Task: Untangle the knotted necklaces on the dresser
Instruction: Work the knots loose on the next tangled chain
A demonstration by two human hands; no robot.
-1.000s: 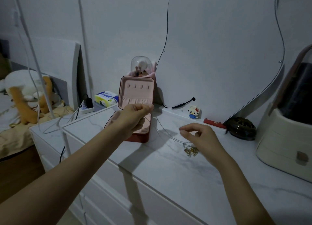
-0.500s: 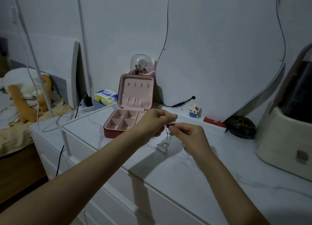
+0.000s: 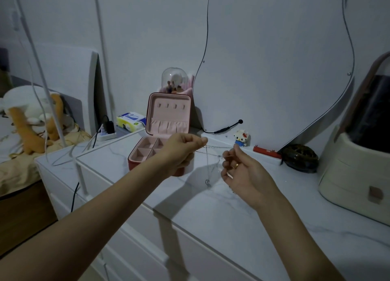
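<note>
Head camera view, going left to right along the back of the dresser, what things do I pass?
Power strip → tissue pack → jewelry box → toy figure → red bar → dark round case → cream organizer.

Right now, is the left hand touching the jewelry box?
Cannot tell. In the head view the left hand overlaps the jewelry box while pinching the chain; depth between them is unclear.
</note>
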